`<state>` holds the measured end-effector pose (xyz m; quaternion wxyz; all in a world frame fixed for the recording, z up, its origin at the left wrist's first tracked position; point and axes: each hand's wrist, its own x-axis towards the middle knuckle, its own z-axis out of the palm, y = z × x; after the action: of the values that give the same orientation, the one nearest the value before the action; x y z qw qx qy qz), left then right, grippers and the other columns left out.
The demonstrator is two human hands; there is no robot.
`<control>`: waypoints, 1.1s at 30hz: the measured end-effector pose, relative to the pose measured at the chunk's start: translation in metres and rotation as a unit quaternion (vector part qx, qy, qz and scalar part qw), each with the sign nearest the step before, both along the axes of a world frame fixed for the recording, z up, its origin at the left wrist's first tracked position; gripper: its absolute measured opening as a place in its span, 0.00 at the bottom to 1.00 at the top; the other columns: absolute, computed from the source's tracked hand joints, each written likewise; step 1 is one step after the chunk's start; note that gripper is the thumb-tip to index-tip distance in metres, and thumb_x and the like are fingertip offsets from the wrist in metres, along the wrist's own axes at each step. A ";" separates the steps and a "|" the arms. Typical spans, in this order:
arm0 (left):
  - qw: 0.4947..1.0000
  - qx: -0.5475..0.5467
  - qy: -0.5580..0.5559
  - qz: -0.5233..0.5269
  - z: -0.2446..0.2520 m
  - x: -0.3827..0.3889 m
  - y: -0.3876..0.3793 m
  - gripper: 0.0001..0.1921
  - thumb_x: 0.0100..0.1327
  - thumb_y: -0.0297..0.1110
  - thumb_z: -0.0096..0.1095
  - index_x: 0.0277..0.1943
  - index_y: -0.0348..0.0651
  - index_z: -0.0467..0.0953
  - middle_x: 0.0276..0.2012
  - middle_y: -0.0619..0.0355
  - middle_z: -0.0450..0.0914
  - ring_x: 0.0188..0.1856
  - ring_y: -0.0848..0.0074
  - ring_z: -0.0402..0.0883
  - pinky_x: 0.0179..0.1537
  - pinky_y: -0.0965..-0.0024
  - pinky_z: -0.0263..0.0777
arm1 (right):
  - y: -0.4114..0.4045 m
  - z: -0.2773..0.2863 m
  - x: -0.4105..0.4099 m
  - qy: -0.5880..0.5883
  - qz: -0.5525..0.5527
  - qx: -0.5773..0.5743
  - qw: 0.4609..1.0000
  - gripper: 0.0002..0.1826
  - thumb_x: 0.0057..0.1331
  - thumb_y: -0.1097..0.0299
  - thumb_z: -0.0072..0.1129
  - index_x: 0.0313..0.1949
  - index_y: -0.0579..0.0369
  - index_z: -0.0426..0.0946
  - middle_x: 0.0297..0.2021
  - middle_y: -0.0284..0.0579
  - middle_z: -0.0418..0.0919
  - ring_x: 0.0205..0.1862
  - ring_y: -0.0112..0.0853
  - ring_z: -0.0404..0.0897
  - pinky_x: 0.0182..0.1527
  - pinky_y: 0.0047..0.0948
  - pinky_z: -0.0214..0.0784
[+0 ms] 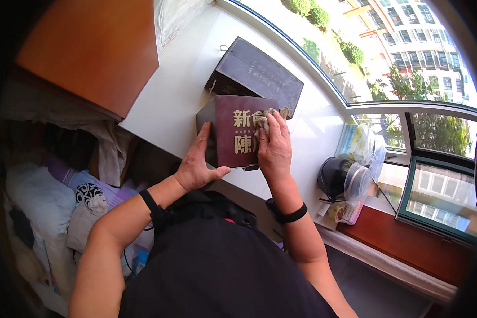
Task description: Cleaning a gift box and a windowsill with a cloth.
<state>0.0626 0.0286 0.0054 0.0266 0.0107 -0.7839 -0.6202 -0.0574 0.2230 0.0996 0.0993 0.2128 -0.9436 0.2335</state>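
Observation:
A dark red box [226, 155] with large gold characters stands on the white windowsill [159, 107], its dark side face turned to the left. Against that left side rests my left hand [198, 163], fingers up along the box and thumb spread out near its lower edge. My right hand [275, 147] presses a crumpled, greyish cloth [267, 119] onto the right part of the box's red face, covering some of the characters. Just behind, touching or nearly touching it, lies a dark grey box [262, 69] with faint writing and a cord loop at its left end.
An orange-brown wooden panel [95, 51] juts in at upper left. Clothes and fabric [43, 198] are heaped below it. On the sill's right stand a black pot-like container [332, 177], a clear plastic tub [357, 183] and plastic bags [365, 143]. Window frames [405, 107] border the far side.

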 end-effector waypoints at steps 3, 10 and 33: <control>1.000 0.007 -0.005 -0.002 0.003 -0.001 0.000 0.69 0.54 0.60 0.80 0.84 0.31 0.38 0.82 0.34 0.51 0.84 0.49 0.53 0.81 0.57 0.52 | -0.017 0.004 0.004 -0.007 0.108 -0.008 0.994 0.23 0.72 0.72 0.64 0.65 0.56 0.77 0.66 0.55 0.77 0.69 0.54 0.75 0.72 0.45 0.68; 0.914 -0.370 0.134 -0.098 -0.027 0.008 -0.006 0.40 0.68 0.41 0.69 0.78 0.38 0.61 0.76 0.41 0.66 0.79 0.52 0.63 0.78 0.52 0.58 | -0.061 0.008 0.051 -0.061 0.360 -0.005 0.931 0.27 0.62 0.72 0.63 0.62 0.54 0.77 0.66 0.49 0.74 0.73 0.50 0.70 0.76 0.45 0.63; 0.983 -0.114 -0.065 -0.125 0.013 -0.004 -0.005 0.62 0.56 0.51 0.83 0.82 0.37 0.47 0.76 0.41 0.63 0.79 0.58 0.65 0.77 0.60 0.62 | -0.048 0.023 0.032 -0.114 0.340 -0.029 0.933 0.26 0.62 0.77 0.65 0.61 0.50 0.79 0.65 0.43 0.76 0.71 0.48 0.74 0.68 0.43 0.73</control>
<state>0.0584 0.0236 0.0179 -0.1012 -0.0505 -0.8449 -0.5229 -0.0256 0.1754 0.1226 -0.0885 0.4901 -0.8124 0.3034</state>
